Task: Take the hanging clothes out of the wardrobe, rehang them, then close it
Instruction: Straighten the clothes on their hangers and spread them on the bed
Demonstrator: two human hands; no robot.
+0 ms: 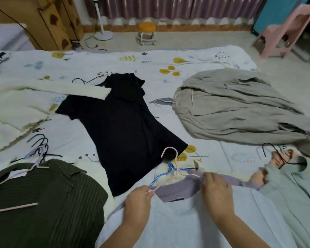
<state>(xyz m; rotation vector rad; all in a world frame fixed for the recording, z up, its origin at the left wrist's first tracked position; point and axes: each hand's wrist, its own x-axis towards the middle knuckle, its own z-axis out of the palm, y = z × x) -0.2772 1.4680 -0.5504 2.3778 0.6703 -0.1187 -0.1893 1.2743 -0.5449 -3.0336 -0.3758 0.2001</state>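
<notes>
STEP: rehanging, pink hanger (pixel 175 169) going into pale shirt (pixel 195 215) on bed (pixel 97 59) | NEXT: likely seat the hanger's right shoulder under the collar | LEFT: left hand (pixel 138 201) pinches the hanger's left arm | RIGHT: right hand (pixel 217 192) grips the lilac collar (pixel 179 192), fingers curled
</notes>
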